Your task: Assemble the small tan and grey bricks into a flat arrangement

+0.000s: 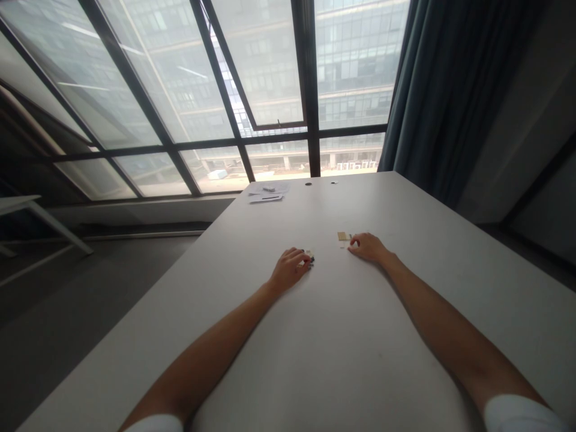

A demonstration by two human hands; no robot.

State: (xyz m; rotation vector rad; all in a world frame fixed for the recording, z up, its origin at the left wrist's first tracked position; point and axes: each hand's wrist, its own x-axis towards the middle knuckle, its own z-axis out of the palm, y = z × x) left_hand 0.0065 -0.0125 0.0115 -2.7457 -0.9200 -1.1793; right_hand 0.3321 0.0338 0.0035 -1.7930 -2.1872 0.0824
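Note:
On the white table [315, 324], my left hand [288, 270] rests with its fingers curled over a cluster of small dark and pale pieces [311, 258]. Its fingers partly cover the cluster, so what they grip cannot be made out. To the right, my right hand [369, 247] is bent, thumb and forefinger drawn toward each other at the table surface. Just beyond its fingertips lies a small yellowish block with a grid-like face [343, 236]. A tiny white piece [342, 246] lies beside the thumb tip. Anything inside the right fingers is too small to tell.
Papers [263, 194] with small items on them lie at the table's far left corner. A dark round disc [308, 184] and a small black-and-white item [333, 182] are near the far edge. Windows stand behind, a dark blue curtain [432, 102] at right, another table [20, 204] at left.

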